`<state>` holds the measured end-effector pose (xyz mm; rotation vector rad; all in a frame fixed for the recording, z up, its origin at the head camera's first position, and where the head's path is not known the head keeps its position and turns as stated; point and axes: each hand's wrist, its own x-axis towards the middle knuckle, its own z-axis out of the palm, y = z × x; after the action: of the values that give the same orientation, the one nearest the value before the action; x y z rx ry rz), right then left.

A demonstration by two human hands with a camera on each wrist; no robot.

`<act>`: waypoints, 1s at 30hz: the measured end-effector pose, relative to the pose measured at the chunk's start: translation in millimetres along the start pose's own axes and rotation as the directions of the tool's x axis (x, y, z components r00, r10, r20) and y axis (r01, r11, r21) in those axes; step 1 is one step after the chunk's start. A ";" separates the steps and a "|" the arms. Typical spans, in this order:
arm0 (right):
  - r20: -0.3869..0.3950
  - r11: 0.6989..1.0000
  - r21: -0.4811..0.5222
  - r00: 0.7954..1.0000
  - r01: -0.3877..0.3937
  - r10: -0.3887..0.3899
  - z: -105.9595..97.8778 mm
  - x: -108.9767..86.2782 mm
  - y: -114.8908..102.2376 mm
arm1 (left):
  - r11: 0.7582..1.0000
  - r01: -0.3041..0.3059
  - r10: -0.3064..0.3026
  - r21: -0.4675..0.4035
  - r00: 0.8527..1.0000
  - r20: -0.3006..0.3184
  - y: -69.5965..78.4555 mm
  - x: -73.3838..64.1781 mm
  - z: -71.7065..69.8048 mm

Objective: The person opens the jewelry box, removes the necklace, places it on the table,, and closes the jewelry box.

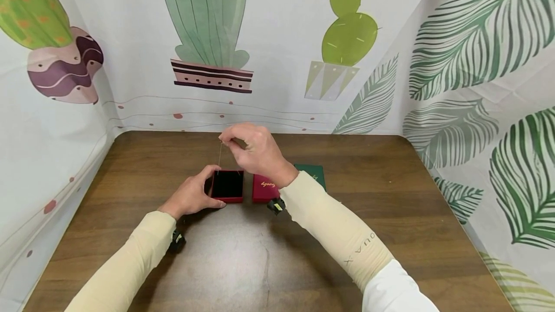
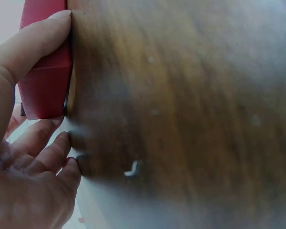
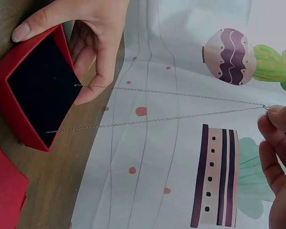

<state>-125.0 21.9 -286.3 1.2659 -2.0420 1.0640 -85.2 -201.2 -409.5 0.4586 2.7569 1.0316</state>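
My left hand (image 1: pixel 192 194) grips an open red jewelry box (image 3: pixel 25 125), thumb along the near side and fingertips at the far side. A black pad (image 1: pixel 227 185) fills the box. Above it, my right hand (image 1: pixel 257 150) pinches a thin silver necklace chain (image 3: pixel 143 90) between thumb and forefinger. Two taut strands run from those fingertips down to the pad's far corners, spreading apart in the right wrist view. In the left wrist view the box's red outer wall (image 2: pixel 47 90) shows beside the thumb; the chain is out of sight there.
Just right of the box lies a red lid (image 1: pixel 263 190) with gold lettering, partly covered by my right wrist. Behind my right forearm is a green box (image 1: pixel 314 173), also partly hidden. A patterned cloth (image 1: pixel 282 61) hangs behind the wooden table (image 1: pixel 368 182).
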 end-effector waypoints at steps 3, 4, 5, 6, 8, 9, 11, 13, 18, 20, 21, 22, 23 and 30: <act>-0.008 1.000 0.001 1.000 0.008 -0.008 -0.2 1.0 -1.4 | 1.000 -0.002 0.002 0.006 1.000 -0.001 -0.8 -0.1 0.5; -0.010 1.000 0.001 1.000 0.009 -0.009 -0.3 1.2 -1.9 | 1.000 -0.003 0.003 0.008 1.000 -0.001 -1.0 -0.1 0.6; -0.013 1.000 0.002 1.000 0.010 -0.010 -0.4 1.5 -2.4 | 1.000 -0.001 0.001 0.010 1.000 -0.002 -1.2 -0.2 0.7; -0.016 1.000 0.002 1.000 0.012 -0.012 -0.7 1.8 -3.0 | 1.000 -0.001 0.001 0.010 1.000 -0.002 -1.4 -0.2 0.8; -0.021 1.000 0.004 1.000 0.019 -0.019 -0.7 2.1 -3.6 | 1.000 -0.002 0.002 0.009 1.000 -0.002 -1.9 0.0 1.0; -0.023 1.000 0.003 0.999 0.023 -0.023 -1.1 2.4 -3.9 | 1.000 -0.002 0.002 0.008 1.000 -0.003 -2.0 0.1 1.1; -0.029 1.000 0.001 0.999 0.029 -0.029 -1.9 3.2 -4.7 | 1.000 0.003 -0.003 0.010 1.000 -0.001 -2.6 0.2 1.4; -0.033 0.999 0.000 0.999 0.036 -0.035 -2.8 4.2 -5.7 | 1.000 0.009 -0.009 0.012 1.000 0.003 -2.9 0.6 1.4; -0.041 0.999 0.011 0.999 0.033 -0.033 -4.4 5.7 -7.7 | 1.000 0.023 -0.024 0.018 1.000 0.020 -3.0 1.3 0.7; -0.042 0.999 0.014 0.999 0.030 -0.030 -4.8 6.1 -8.1 | 1.000 0.025 -0.026 0.016 0.999 0.026 -2.9 1.3 0.5; -0.044 0.999 0.017 0.999 0.029 -0.028 -5.0 6.4 -8.3 | 1.000 0.026 -0.027 0.014 0.999 0.027 -2.9 1.2 0.4; -0.045 0.999 0.017 0.999 0.027 -0.026 -5.2 6.5 -8.4 | 1.000 0.026 -0.026 0.012 0.999 0.027 -2.9 1.2 0.3; -0.046 1.000 0.017 0.999 0.026 -0.025 -5.3 6.6 -8.6 | 1.000 0.025 -0.026 0.012 0.999 0.027 -3.0 1.1 0.4; -0.037 0.999 0.018 0.999 0.026 -0.025 -3.5 5.6 -7.6 | 0.999 0.028 -0.028 0.022 0.999 0.024 -3.9 0.5 0.8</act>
<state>-120.6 20.1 -277.5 1.2689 -1.9878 1.0895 -86.3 -203.3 -412.7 0.4316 2.7475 0.9847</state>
